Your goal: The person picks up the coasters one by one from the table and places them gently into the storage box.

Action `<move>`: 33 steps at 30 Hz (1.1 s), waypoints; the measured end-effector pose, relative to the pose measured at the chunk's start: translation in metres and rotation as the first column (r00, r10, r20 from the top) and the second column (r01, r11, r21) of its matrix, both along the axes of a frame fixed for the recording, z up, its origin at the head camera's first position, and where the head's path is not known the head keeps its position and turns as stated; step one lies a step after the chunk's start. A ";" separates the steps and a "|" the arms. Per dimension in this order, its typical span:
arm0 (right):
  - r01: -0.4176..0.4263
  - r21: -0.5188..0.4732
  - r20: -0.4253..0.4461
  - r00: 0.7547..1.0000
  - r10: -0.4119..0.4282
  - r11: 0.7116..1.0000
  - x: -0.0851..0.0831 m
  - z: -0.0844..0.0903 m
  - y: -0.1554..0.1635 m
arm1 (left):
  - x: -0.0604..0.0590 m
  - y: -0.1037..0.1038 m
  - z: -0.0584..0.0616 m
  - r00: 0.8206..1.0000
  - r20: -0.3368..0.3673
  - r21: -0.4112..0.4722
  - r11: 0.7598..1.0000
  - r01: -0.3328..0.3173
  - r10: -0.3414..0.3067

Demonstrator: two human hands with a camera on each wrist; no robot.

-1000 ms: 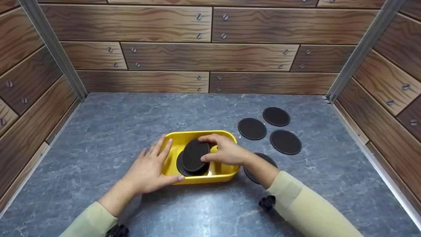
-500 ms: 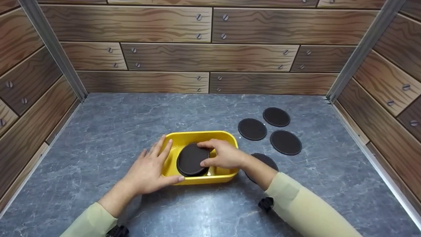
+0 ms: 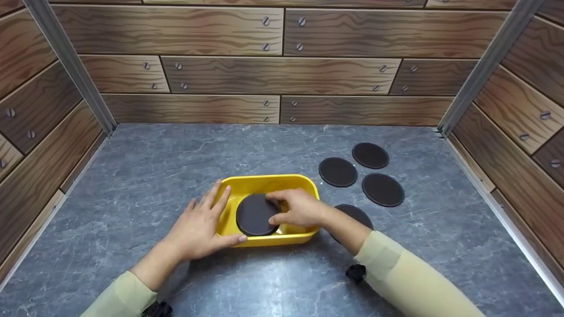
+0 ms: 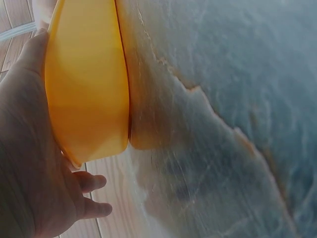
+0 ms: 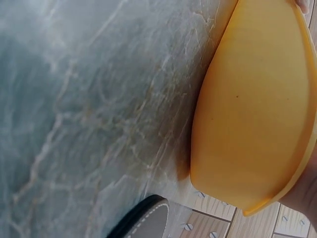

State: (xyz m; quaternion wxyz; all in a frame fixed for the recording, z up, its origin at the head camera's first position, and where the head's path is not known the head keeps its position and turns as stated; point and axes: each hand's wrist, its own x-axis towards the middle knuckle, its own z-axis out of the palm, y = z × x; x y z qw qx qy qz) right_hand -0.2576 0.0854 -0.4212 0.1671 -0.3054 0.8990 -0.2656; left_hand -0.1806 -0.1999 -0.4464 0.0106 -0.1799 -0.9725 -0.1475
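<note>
A yellow tub sits mid-table with a dark round disc lying flat inside it. My right hand reaches into the tub, its fingers and thumb pinching the disc's right edge. My left hand rests flat against the tub's left wall, fingers straight, thumb along the front. The tub's yellow outer wall fills the left wrist view beside my palm, and the wall shows again in the right wrist view.
Three dark discs lie on the grey marbled tabletop to the right. A fourth disc lies half hidden under my right forearm, its edge visible. Wood-patterned walls enclose the table.
The disc in my right hand, tilted above the tub a second ago, has come down to lie flat in it. My left hand has not moved.
</note>
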 end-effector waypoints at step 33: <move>0.220 -0.379 -0.090 0.958 -0.272 0.899 -0.037 0.073 0.161 | 0.001 -0.001 -0.001 1.000 -0.020 0.015 1.000 0.005 -0.005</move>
